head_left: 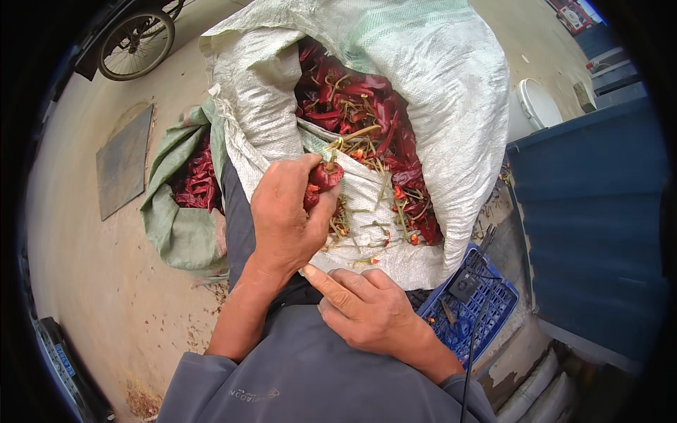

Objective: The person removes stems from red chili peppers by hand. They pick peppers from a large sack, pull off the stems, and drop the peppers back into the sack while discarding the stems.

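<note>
L grip (pixel 285 211) was closed on a dried-looking red pepper (pixel 326 176), held over the near-left part of the white sack's (pixel 458 106) mouth, stem end poking clear, away from me. Couldn't tell if the red lower in my fingers was the same pod or a 2nd. R grip (pixel 370 307) was at the white sack's near edge: index finger out straight, others half curled. Nothing showed in it, but underside hidden, so can't tell if it held anything.

Handling (my est.): pod v. light, skin thin & leathery, prob. brittle where driest, bit slick going by the gloss. Stem thin, stiff, apt to snap. Best hold: pod's shoulder just below stem, light pinch; a hard squeeze could crack the wall & spill seeds.

Around: more red chillies (pixel 384 106) inside white sack, loose stems (pixel 340 220) on its near flap; green sack (pixel 187 236) to its left, blue basket (pixel 486 317) off its near-right corner.
</note>
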